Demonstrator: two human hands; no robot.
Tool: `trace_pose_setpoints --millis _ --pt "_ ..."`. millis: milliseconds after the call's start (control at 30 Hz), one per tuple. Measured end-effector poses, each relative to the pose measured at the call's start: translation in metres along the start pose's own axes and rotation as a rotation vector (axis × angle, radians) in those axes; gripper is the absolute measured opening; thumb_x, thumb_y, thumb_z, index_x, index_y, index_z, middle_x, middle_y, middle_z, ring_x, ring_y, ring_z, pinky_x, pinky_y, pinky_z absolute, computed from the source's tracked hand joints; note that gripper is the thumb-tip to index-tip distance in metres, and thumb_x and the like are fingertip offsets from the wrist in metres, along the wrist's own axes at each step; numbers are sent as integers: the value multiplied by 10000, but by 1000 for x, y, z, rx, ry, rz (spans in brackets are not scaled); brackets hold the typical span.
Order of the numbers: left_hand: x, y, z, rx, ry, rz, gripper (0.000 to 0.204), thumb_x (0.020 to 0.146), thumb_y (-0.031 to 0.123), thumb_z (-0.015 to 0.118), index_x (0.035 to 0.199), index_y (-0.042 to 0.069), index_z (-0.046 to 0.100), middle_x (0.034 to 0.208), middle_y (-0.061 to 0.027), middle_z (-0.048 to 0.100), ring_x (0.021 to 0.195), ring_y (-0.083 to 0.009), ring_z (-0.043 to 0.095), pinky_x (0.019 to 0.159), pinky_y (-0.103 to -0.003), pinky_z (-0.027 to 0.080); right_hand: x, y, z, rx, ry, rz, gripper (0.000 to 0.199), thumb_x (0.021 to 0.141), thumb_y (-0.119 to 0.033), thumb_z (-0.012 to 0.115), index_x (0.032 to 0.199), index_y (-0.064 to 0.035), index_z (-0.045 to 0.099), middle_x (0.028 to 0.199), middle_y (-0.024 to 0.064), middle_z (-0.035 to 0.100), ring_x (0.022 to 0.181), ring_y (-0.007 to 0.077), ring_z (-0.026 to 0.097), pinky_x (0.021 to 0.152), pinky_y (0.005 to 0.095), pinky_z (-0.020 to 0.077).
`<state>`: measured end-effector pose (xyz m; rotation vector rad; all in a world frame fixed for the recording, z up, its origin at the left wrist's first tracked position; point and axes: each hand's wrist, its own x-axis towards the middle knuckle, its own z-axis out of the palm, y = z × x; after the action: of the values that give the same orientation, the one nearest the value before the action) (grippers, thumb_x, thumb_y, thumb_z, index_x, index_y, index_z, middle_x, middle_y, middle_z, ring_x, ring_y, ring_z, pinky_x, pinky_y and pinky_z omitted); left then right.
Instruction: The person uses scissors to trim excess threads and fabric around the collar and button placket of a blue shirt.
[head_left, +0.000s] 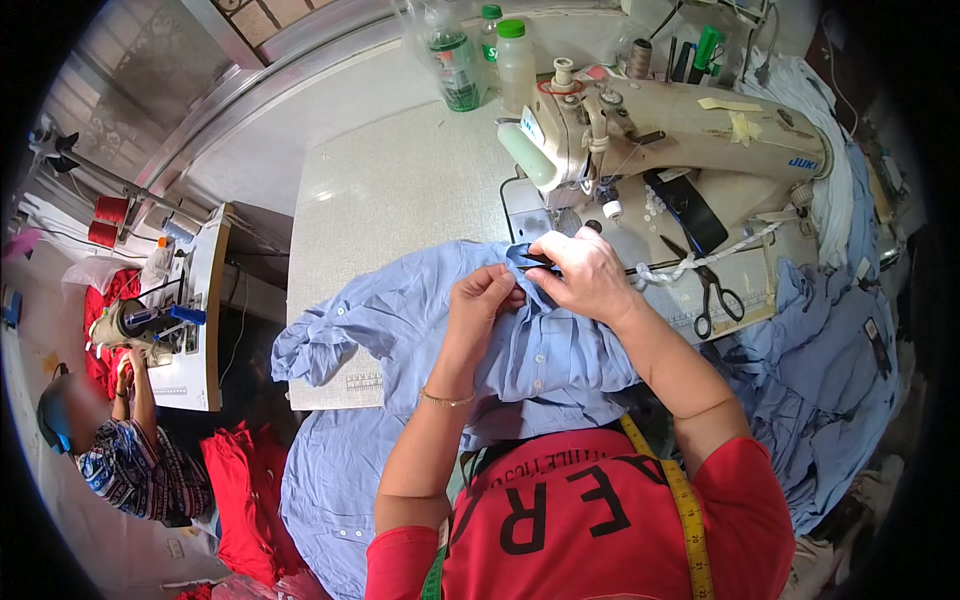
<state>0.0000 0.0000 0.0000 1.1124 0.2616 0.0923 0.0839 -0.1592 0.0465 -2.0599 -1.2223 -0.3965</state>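
Observation:
A light blue buttoned shirt (425, 300) lies bunched across the table front and hangs down over my lap. My left hand (484, 300) is closed, pinching the shirt's edge between thumb and fingers. Close beside it, my right hand (585, 272) is closed on a small dark pointed tool (538, 262), whose tips reach into the cloth by the left fingertips; its exact kind is partly hidden by my fingers. Both hands work just in front of the sewing machine (690, 125), near its needle area. White buttons show down the shirt front.
Black-handled scissors (708, 290) and a dark phone-like slab (690, 212) lie right of my hands, near loose white buttons (653, 203). Bottles (514, 65) stand behind. More blue garments (820, 370) pile at right. Another person (140, 460) sews red cloth at far left.

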Motion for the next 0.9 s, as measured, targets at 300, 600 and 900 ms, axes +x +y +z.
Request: trace_pose_setpoints --millis 300,600,900 --pt "3 2 1 13 -5 14 99 874 103 586 876 11 623 757 -46 627 667 -111 596 649 -235 500 3 1 0 -51 23 -72 198 715 -193 701 845 -78 605 750 63 631 620 256 547 640 334 396" --pt "1 1 2 31 10 -1 97 869 102 591 862 11 622 753 -42 627 669 -105 595 643 -225 492 1 3 -1 -90 -29 -120 202 742 -206 666 882 -71 609 805 58 621 703 236 592 663 339 406" --pt "1 -2 0 25 -12 15 88 868 90 587 854 9 619 760 -28 620 666 -94 583 640 -216 481 0 4 -3 155 -104 -94 244 702 -181 709 881 -55 601 789 76 624 711 238 603 656 330 443"
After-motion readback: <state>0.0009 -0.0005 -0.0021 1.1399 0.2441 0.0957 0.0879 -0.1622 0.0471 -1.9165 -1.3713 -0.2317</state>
